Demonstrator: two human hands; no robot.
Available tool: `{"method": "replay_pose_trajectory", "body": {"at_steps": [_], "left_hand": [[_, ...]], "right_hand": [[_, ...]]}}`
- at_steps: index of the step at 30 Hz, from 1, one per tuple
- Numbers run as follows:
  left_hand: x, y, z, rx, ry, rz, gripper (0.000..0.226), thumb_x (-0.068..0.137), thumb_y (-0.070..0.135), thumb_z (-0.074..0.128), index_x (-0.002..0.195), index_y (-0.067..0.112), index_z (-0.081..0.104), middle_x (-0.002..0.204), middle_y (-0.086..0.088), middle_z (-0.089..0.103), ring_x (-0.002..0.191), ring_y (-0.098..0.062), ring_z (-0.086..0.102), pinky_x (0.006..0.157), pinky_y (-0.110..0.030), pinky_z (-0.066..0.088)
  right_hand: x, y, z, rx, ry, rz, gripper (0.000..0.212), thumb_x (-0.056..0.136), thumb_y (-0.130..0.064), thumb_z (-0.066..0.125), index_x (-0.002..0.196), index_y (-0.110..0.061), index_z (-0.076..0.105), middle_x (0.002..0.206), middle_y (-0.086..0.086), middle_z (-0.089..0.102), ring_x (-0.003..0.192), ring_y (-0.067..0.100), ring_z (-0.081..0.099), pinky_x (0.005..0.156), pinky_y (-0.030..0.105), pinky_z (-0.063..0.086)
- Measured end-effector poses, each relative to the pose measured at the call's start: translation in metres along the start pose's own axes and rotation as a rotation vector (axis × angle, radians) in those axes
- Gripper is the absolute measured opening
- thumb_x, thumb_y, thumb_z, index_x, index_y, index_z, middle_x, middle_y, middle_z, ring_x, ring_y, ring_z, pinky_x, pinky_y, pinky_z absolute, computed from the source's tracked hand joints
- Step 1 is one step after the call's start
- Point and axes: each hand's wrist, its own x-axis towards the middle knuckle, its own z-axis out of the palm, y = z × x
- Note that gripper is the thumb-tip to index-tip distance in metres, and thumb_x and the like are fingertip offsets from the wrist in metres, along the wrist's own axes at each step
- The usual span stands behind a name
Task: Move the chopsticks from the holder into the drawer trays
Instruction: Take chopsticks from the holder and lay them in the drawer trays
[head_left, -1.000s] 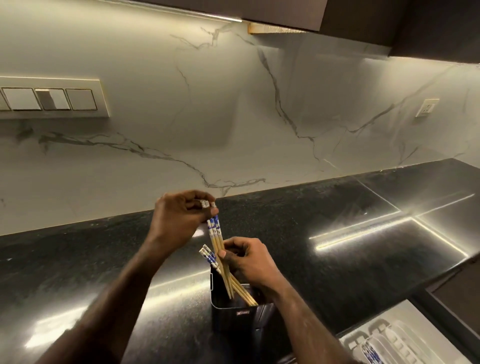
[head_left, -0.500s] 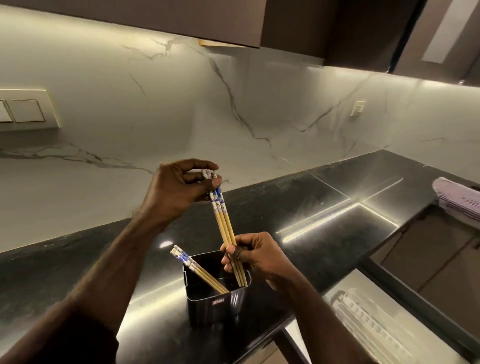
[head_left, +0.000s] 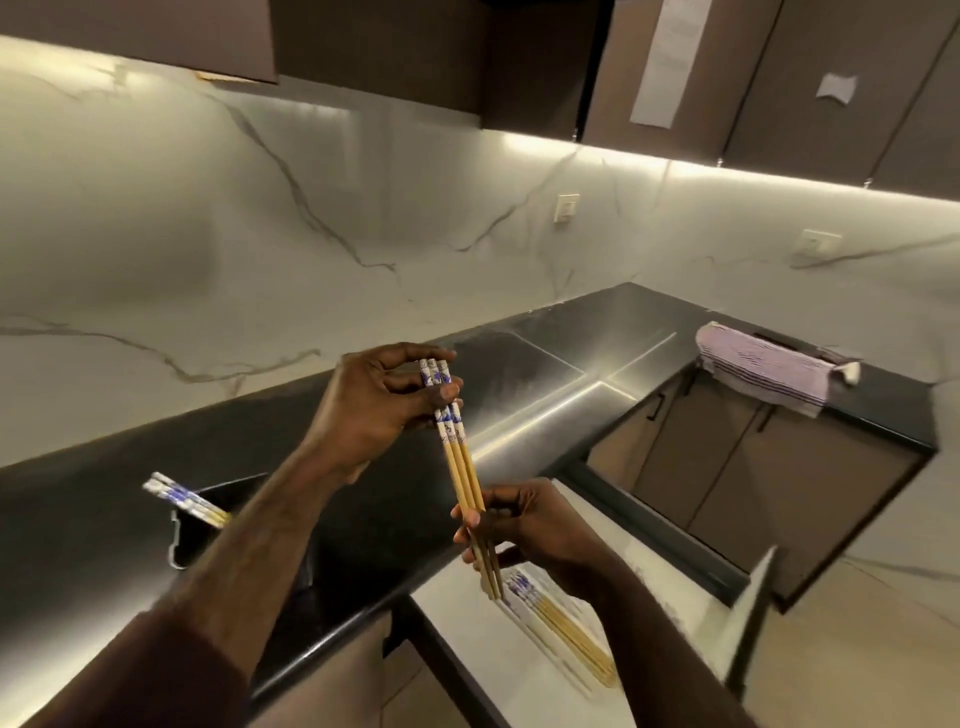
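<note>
A pair of wooden chopsticks (head_left: 461, 467) with blue-and-white patterned tops hangs nearly upright between my hands. My left hand (head_left: 382, 402) pinches the patterned top end. My right hand (head_left: 524, 525) grips the lower tips. The pair is in the air above the open drawer (head_left: 457, 623). Several chopsticks (head_left: 563, 621) lie in the drawer's white tray, just under my right hand. The black metal holder (head_left: 195, 540) stands on the counter at the left, partly behind my left forearm, with chopsticks (head_left: 182, 499) sticking out of it to the left.
The black countertop (head_left: 545, 364) runs along a white marble backsplash and turns a corner at the right. A striped purple-white towel (head_left: 763, 366) hangs over the counter edge at the right. Brown cabinet doors (head_left: 737, 467) stand below it. The drawer's front panel (head_left: 748, 608) juts out at lower right.
Both hands have lifted the pair clear of the holder and carried it right, over the open drawer. The view has swung right, so the holder now sits at the left.
</note>
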Motion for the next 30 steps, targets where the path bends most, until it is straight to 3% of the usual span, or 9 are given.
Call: {"method": "replay_pose_trajectory", "body": {"at_steps": [4, 12, 20, 27, 30], "left_hand": [[-0.008, -0.005, 0.08, 0.011, -0.056, -0.004, 0.036, 0.075, 0.011, 0.073, 0.11, 0.016, 0.069, 0.095, -0.009, 0.077, 0.087, -0.026, 0.075, 0.074, -0.035, 0.061], [-0.014, -0.026, 0.201, 0.029, -0.104, -0.045, 0.039, 0.072, 0.023, 0.075, 0.11, 0.02, 0.07, 0.096, -0.006, 0.077, 0.089, -0.022, 0.074, 0.076, -0.036, 0.061], [0.016, -0.084, 0.271, 0.055, -0.014, -0.139, 0.033, 0.082, 0.005, 0.073, 0.113, 0.015, 0.069, 0.09, -0.009, 0.076, 0.082, -0.021, 0.075, 0.073, -0.032, 0.062], [0.055, -0.172, 0.289, 0.071, 0.113, -0.254, 0.027, 0.085, 0.003, 0.068, 0.108, 0.019, 0.067, 0.094, -0.007, 0.073, 0.084, -0.017, 0.075, 0.07, -0.031, 0.062], [0.074, -0.217, 0.289, 0.118, 0.16, -0.335, 0.028, 0.087, 0.004, 0.068, 0.106, 0.023, 0.066, 0.094, -0.004, 0.073, 0.084, -0.014, 0.074, 0.065, -0.025, 0.061]], "right_hand": [[-0.058, 0.017, -0.052, 0.003, 0.055, 0.013, 0.037, 0.078, -0.038, 0.072, 0.105, -0.013, 0.073, 0.096, 0.009, 0.076, 0.088, 0.027, 0.073, 0.074, 0.035, 0.06], [-0.129, 0.058, -0.138, 0.022, 0.175, 0.086, 0.024, 0.081, -0.03, 0.075, 0.098, -0.013, 0.076, 0.093, 0.012, 0.076, 0.081, 0.023, 0.072, 0.072, 0.033, 0.06], [-0.124, 0.112, -0.201, -0.03, 0.283, 0.159, 0.013, 0.088, -0.025, 0.071, 0.094, -0.015, 0.076, 0.087, 0.006, 0.077, 0.078, 0.022, 0.074, 0.065, 0.026, 0.057], [-0.07, 0.163, -0.251, -0.103, 0.256, 0.281, 0.009, 0.087, -0.026, 0.072, 0.088, -0.018, 0.075, 0.084, 0.004, 0.078, 0.079, 0.024, 0.074, 0.082, 0.05, 0.059], [-0.041, 0.191, -0.268, -0.121, 0.235, 0.354, 0.014, 0.086, -0.027, 0.074, 0.089, -0.013, 0.076, 0.084, 0.006, 0.078, 0.077, 0.024, 0.074, 0.082, 0.051, 0.058]]}}
